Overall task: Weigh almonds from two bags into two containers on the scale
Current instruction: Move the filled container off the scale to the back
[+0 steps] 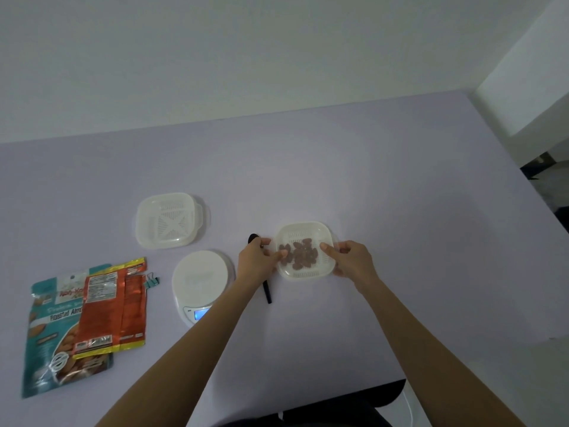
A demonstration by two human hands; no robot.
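Note:
A white slotted container (308, 232) with several brown almonds (298, 253) in it sits on the table right of the scale. My left hand (258, 257) grips its left edge and my right hand (349, 257) grips its right edge. The round white scale (200, 277) stands bare-topped with a lit blue display. A second white container (169, 220), with nothing in it, lies behind the scale. At the left lie two almond bags: an orange one (112, 306) partly on top of a teal one (61, 334).
A black spoon (267, 292) lies between the scale and the held container, partly under my left hand. A teal binder clip (151, 281) sits by the orange bag's top. The lilac table (385, 186) ends at a wall behind and drops off at the right.

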